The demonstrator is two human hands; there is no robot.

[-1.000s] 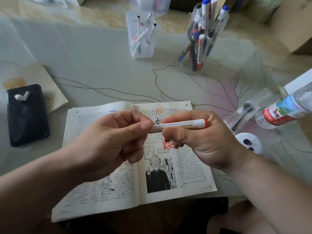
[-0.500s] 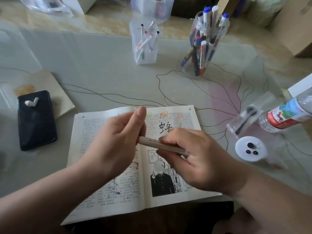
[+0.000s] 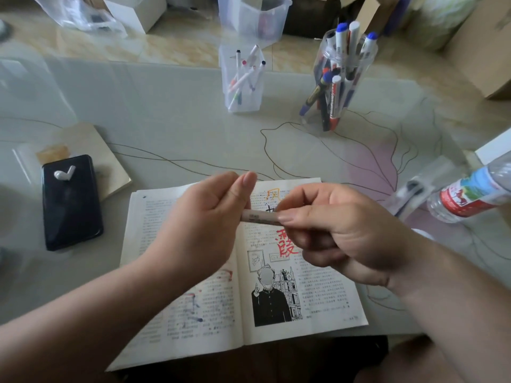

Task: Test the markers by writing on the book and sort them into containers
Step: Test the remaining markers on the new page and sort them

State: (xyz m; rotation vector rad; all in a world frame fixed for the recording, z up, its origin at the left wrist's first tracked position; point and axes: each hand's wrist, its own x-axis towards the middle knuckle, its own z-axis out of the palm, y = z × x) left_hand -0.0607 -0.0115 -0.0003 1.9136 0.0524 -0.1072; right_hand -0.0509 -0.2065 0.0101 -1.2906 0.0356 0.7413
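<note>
Both hands lifted slightly since half second ago; marker now nearer level, no longer slanting down to page. Left hand (image 3: 210, 225) curled round left end of pale cylindrical marker (image 3: 260, 217); that end hidden. Right hand (image 3: 343, 236) pinches barrel. Marker held above open printed book (image 3: 318, 294) on grey glass counter (image 3: 166, 120). Square clear plastic container (image 3: 243, 100) and round clear jar (image 3: 312, 120), both holding markers, stand beyond book.

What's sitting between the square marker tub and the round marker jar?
Nothing: the head view shows bare table between the square tub and the round jar.
</note>
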